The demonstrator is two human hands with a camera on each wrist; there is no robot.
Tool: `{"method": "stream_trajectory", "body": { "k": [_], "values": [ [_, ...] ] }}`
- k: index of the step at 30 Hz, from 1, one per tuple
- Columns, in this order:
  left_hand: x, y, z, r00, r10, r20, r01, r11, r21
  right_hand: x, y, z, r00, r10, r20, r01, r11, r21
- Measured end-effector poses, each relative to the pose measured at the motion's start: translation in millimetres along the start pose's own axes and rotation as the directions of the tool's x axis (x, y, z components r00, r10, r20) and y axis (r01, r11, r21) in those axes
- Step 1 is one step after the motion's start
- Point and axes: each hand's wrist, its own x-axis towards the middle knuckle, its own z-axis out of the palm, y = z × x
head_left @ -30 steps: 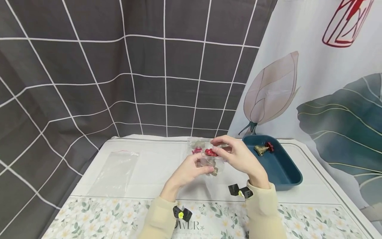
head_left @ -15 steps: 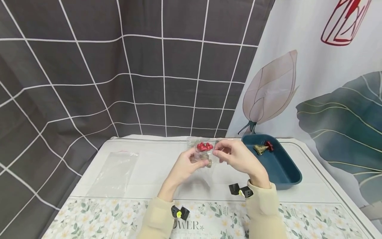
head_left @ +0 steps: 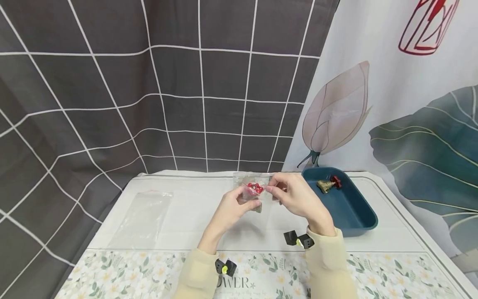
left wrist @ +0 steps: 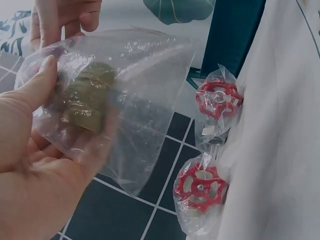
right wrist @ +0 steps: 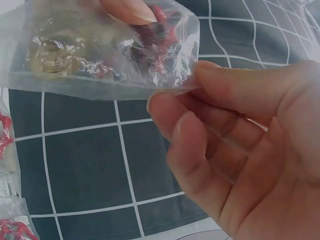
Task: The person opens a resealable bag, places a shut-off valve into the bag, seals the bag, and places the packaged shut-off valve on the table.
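A brass valve (left wrist: 87, 97) with a red handwheel (head_left: 255, 188) is inside a clear plastic bag (left wrist: 150, 90). My left hand (head_left: 230, 209) grips the valve through the plastic, thumb on one side and fingers on the other. In the right wrist view the plastic covers the red wheel as well as the brass body. My right hand (right wrist: 240, 145) pinches the edge of the bag between thumb and forefinger, at the wheel end. Beyond the hands, a bagged valve (left wrist: 219, 97) and another bagged valve (left wrist: 201, 190) show their red wheels in the left wrist view.
A dark blue bin (head_left: 351, 211) stands at the right of the table, with an unwrapped brass valve (head_left: 326, 186) at its far end. A flat clear bag (head_left: 143, 218) lies on the left. Behind the table hangs a dark grid-patterned curtain (head_left: 179, 104).
My right fingers have gone from the red wheel to the bag's edge. The wheel stood above the bag's edge and now has plastic over it. Both hands shifted slightly left at first.
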Motion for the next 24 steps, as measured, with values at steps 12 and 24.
{"method": "stream_trajectory", "body": {
  "k": [12,24],
  "values": [
    [1.2,-11.6,0.4,0.965,-0.075,0.25,0.118,0.98,-0.162,-1.3,12.6,2.7,0.996,0.08,0.043,-0.085,0.988,0.13],
    [1.8,-28.4,-11.7,0.977,-0.054,0.208,0.07,0.995,-0.073,0.0,22.7,5.8,0.988,0.137,0.07,-0.147,0.978,0.149]
  ]
}}
